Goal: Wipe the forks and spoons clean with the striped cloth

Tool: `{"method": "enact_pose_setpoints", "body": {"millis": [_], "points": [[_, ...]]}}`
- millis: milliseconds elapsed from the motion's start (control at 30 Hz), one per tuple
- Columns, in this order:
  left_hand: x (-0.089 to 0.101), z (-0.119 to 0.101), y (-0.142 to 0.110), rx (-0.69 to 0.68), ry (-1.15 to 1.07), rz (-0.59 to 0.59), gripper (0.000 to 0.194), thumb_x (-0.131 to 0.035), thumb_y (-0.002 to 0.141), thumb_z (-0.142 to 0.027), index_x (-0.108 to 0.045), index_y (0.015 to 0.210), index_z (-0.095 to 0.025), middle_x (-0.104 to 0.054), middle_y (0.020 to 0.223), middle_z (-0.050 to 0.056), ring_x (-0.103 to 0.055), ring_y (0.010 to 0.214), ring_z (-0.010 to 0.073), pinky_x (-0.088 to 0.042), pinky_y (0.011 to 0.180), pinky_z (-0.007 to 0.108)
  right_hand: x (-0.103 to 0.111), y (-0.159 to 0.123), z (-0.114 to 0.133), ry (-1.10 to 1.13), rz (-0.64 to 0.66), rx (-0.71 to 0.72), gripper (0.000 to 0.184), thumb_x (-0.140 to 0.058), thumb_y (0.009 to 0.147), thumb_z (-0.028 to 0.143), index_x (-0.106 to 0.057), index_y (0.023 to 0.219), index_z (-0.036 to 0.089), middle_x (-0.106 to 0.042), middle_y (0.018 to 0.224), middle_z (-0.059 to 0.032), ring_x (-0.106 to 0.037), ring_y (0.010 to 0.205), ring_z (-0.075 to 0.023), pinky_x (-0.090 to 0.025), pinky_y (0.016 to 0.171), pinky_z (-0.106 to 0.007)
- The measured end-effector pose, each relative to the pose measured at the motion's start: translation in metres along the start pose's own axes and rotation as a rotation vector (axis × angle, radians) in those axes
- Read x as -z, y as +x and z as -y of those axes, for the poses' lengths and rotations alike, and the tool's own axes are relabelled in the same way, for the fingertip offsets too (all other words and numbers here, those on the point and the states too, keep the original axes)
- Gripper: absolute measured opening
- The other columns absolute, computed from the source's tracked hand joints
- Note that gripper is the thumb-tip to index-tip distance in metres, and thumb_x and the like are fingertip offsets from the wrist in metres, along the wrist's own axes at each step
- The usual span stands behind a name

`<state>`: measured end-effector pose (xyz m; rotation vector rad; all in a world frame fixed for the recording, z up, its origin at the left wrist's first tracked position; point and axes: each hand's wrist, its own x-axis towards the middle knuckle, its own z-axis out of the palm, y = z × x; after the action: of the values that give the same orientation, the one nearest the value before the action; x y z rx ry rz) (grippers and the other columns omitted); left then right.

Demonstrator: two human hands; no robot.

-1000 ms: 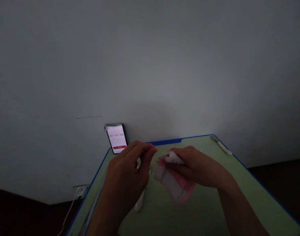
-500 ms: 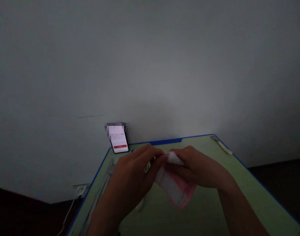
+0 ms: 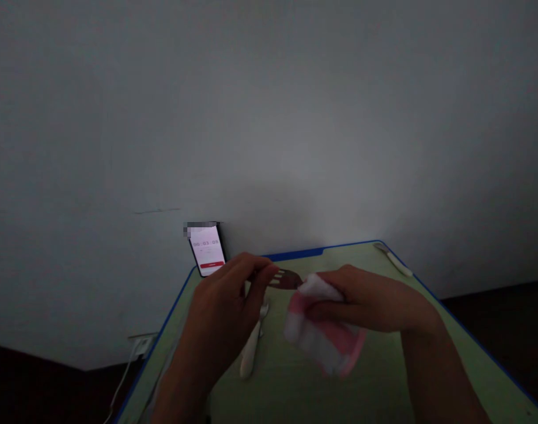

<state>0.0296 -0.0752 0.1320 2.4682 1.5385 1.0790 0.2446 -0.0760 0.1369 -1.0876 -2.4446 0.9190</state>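
Note:
Between my two hands, above the table, is a metal fork (image 3: 289, 279). My left hand (image 3: 233, 294) pinches it by the tips of its tines. A pink and white cloth (image 3: 324, 341) hangs from my right hand (image 3: 355, 297), whose fingers are closed on it around the other end of the fork; the handle there is hidden. Under my left hand lies another fork with a pale handle (image 3: 250, 353) on the table. Beside it a small bit of metal shows, too covered to name.
A lit phone (image 3: 208, 250) leans against the wall at the table's far left corner. A pale-handled utensil (image 3: 399, 262) lies near the far right corner of the green, blue-edged table (image 3: 322, 394). A white cable (image 3: 123, 383) runs from a wall socket at left.
My hands have moved apart, the right with the cloth going slightly right and the left going left. The fork's tines, hidden before, now show between them.

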Motion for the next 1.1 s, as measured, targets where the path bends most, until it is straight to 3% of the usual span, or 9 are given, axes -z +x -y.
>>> {"method": "enact_pose_setpoints", "body": {"millis": [267, 400, 567, 767, 967, 1100], "points": [[0.0, 0.001, -0.003, -0.02, -0.095, 0.146, 0.018, -0.045, 0.088, -0.033, -0.057, 0.09, -0.019, -0.065, 0.072, -0.001, -0.057, 0.057, 0.0105, -0.043, 0.055, 0.021, -0.006, 0.004, 0.007, -0.071, -0.09, -0.061, 0.009, -0.05, 0.08, 0.023, -0.056, 0.085, 0.019, -0.06, 0.072, 0.0022, -0.052, 0.061, -0.0092, -0.035, 0.053, -0.02], [0.0, 0.003, -0.003, -0.048, -0.027, 0.303, 0.027, -0.038, 0.091, -0.035, -0.055, 0.078, -0.018, -0.062, 0.065, -0.001, -0.054, 0.055, 0.0107, -0.037, 0.05, 0.02, -0.006, 0.007, 0.012, -0.007, -0.055, -0.072, 0.025, -0.045, 0.085, 0.04, -0.055, 0.081, 0.018, -0.058, 0.066, 0.0025, -0.049, 0.056, -0.0079, -0.033, 0.048, -0.019], [-0.002, 0.004, -0.002, -0.071, 0.018, 0.388, 0.037, -0.032, 0.092, -0.038, -0.054, 0.07, -0.018, -0.057, 0.059, -0.001, -0.052, 0.054, 0.0113, -0.036, 0.052, 0.022, -0.005, 0.007, 0.009, 0.036, -0.023, -0.091, 0.038, -0.039, 0.086, 0.05, -0.054, 0.077, 0.016, -0.056, 0.062, 0.0024, -0.047, 0.053, -0.0067, -0.031, 0.045, -0.018], [-0.001, 0.007, -0.004, -0.066, 0.049, 0.346, 0.035, -0.033, 0.092, -0.035, -0.057, 0.072, -0.019, -0.058, 0.059, -0.002, -0.051, 0.052, 0.0101, -0.034, 0.051, 0.021, 0.001, 0.002, -0.002, -0.011, -0.023, -0.051, 0.035, -0.045, 0.085, 0.047, -0.061, 0.089, 0.016, -0.062, 0.074, -0.0017, -0.052, 0.063, -0.0109, -0.036, 0.056, -0.022], [-0.004, 0.006, -0.004, -0.098, 0.052, 0.334, 0.036, -0.035, 0.091, -0.037, -0.056, 0.069, -0.017, -0.058, 0.057, -0.001, -0.053, 0.052, 0.0109, -0.034, 0.05, 0.022, -0.004, 0.005, 0.006, 0.022, -0.133, -0.069, 0.037, -0.039, 0.087, 0.049, -0.06, 0.097, 0.02, -0.06, 0.091, -0.0044, -0.054, 0.079, -0.0143, -0.041, 0.071, -0.027], [-0.001, 0.004, -0.004, -0.051, 0.012, 0.278, 0.034, -0.038, 0.091, -0.035, -0.061, 0.073, -0.018, -0.064, 0.061, -0.001, -0.058, 0.054, 0.0112, -0.037, 0.05, 0.021, -0.009, 0.006, 0.006, 0.003, -0.196, -0.055, 0.038, -0.051, 0.081, 0.048, -0.054, 0.108, 0.022, -0.056, 0.102, -0.0048, -0.054, 0.088, -0.0151, -0.042, 0.078, -0.029]]}}
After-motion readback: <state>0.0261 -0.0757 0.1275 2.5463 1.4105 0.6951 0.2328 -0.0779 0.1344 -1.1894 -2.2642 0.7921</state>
